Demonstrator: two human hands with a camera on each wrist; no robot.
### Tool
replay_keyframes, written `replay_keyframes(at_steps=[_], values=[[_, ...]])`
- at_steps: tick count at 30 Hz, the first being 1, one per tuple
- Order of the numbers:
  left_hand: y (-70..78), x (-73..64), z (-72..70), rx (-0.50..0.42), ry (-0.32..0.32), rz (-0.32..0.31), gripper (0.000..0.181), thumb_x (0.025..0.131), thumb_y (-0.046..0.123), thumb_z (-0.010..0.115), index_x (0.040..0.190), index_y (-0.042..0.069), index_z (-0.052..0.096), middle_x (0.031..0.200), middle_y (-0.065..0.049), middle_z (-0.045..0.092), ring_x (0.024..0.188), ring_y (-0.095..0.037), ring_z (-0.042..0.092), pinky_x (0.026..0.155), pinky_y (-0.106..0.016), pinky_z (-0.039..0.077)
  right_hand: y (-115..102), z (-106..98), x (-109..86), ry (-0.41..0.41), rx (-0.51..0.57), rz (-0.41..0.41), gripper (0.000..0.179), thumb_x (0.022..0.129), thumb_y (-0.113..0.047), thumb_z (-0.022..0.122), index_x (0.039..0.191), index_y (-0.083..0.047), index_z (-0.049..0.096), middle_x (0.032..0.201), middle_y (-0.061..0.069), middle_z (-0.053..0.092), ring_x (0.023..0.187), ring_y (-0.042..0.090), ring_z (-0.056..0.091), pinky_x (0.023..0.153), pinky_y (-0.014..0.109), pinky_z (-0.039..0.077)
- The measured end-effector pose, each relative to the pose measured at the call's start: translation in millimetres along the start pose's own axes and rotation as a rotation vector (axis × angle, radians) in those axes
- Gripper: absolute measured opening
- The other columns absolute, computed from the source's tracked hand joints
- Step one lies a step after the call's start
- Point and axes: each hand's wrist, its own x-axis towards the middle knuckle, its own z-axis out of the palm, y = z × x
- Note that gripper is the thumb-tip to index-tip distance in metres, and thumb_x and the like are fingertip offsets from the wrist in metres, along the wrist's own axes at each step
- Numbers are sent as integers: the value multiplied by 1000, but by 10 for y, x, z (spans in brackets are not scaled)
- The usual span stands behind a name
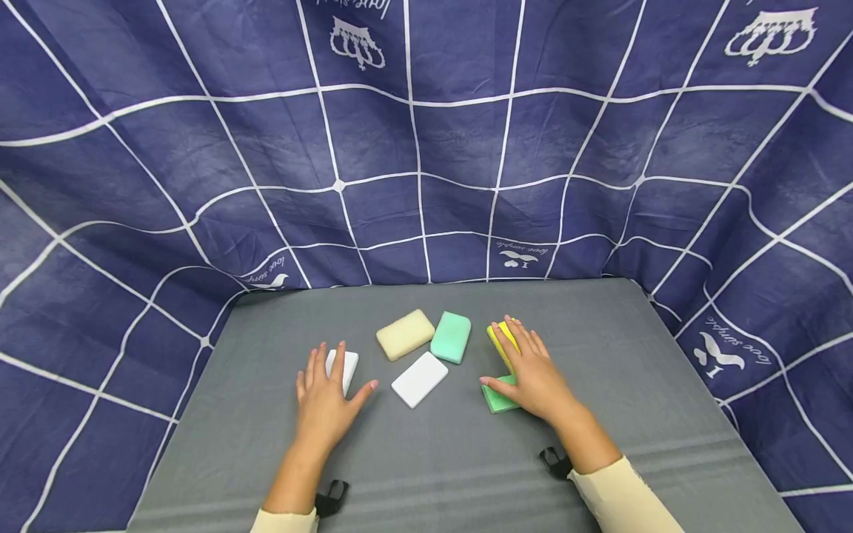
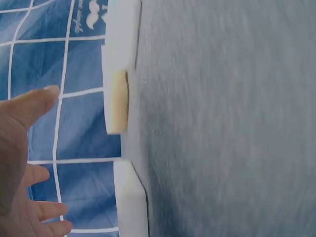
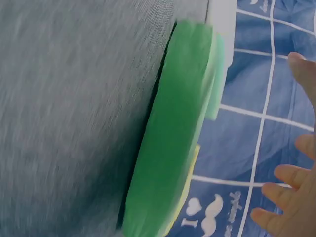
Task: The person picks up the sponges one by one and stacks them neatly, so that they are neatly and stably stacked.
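Observation:
My left hand (image 1: 324, 407) has its fingers spread over a white sponge-like block (image 1: 344, 366), which it partly hides. The left wrist view shows that hand (image 2: 19, 163) raised above the tabletop, apart from the white block (image 2: 131, 202). On the other side my right hand (image 1: 533, 374), fingers also spread, overlaps a yellow sponge (image 1: 501, 345) and a green sponge (image 1: 496, 398) lying side by side. From the right wrist, the green sponge (image 3: 168, 133) shows close up and the hand (image 3: 291, 192) stands above it, holding nothing.
Between the hands lie a cream sponge (image 1: 405, 334), a mint-green sponge (image 1: 451, 337) and a second white block (image 1: 420, 380), close together. They rest on a grey cloth-covered table (image 1: 426, 474). A blue curtain with white grid lines (image 1: 460, 141) surrounds the back and sides.

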Motion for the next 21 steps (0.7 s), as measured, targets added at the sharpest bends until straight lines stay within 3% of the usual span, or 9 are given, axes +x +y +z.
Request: replay_keyframes(at_steps=[3, 6, 13, 21], values=[[77, -19, 6, -46, 9, 0, 91, 83, 51, 79, 154, 8, 41, 155, -26, 38, 144, -46, 36, 110, -69, 33, -87, 8, -2, 29, 62, -37, 95, 84, -50, 78, 159, -14, 32, 163, 14, 33, 151, 36, 32, 121, 60, 30], [136, -40, 28, -99, -8, 17, 80, 85, 45, 79, 148, 5, 50, 149, -26, 46, 136, -47, 45, 106, -65, 40, -182, 6, -3, 23, 125, -21, 91, 86, -45, 78, 159, -15, 33, 162, 13, 36, 148, 36, 38, 118, 58, 36], [240, -108, 78, -214, -81, 9, 61, 87, 34, 80, 133, -2, 62, 134, -20, 58, 127, -41, 55, 107, -56, 45, -339, 115, -15, -44, 238, 28, 79, 91, -40, 75, 155, -12, 40, 158, 11, 45, 144, 33, 45, 117, 55, 39], [323, -150, 144, -236, -137, -34, 53, 88, 30, 79, 128, -2, 65, 112, -13, 66, 96, -25, 67, 83, -44, 55, -468, 277, -36, -34, 297, 14, 66, 92, -30, 75, 148, -8, 50, 145, 11, 56, 133, 29, 56, 109, 49, 48]])
